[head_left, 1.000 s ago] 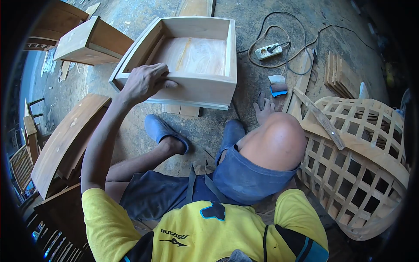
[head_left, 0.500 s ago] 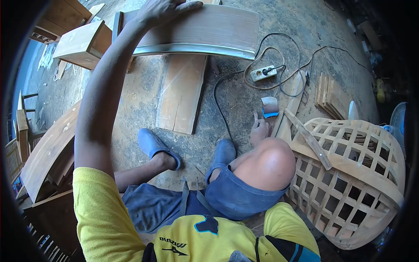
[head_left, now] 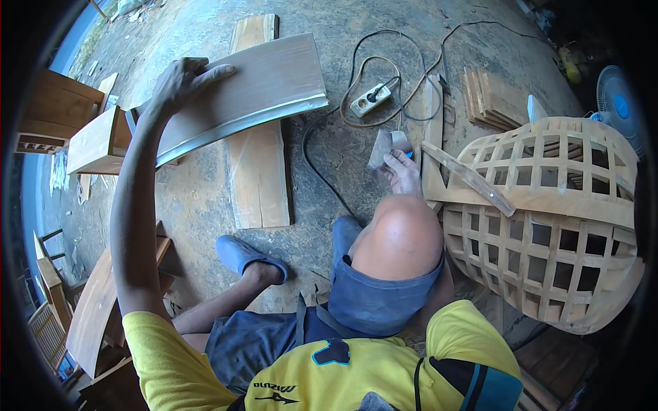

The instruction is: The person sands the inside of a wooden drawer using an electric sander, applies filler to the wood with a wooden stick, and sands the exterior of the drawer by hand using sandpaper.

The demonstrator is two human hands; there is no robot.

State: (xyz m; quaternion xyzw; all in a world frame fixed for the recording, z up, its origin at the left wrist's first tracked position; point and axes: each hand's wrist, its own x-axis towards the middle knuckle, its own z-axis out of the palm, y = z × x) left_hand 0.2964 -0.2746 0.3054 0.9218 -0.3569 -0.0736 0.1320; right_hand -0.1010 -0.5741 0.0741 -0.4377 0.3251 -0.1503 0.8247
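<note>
A curved wooden board (head_left: 260, 89) with a pale, shiny front edge is tilted at the upper left, resting across a flat plank (head_left: 259, 185) on the floor. My left hand (head_left: 184, 83) grips its far edge, the thumb lying along the top face and the other fingers curled, partly hidden. Beyond my raised knee, my right hand (head_left: 403, 172) pinches a greyish-brown sheet of sandpaper (head_left: 381, 148). Right behind its fingers is another small piece (head_left: 401, 142) with a bit of blue, partly covered.
A power strip (head_left: 370, 100) with a plugged-in cable lies on the floor among looped cords. Stacked wooden pieces (head_left: 490, 99), a wooden lattice frame (head_left: 548, 219) with a loose stick (head_left: 473, 179) and a fan (head_left: 619, 106) are on the right. Wooden furniture parts (head_left: 96, 308) stand left.
My view has shifted right. My right hand has taken up the sandpaper from the floor. My left hand stays on the curved board, now gripping nearer its left part.
</note>
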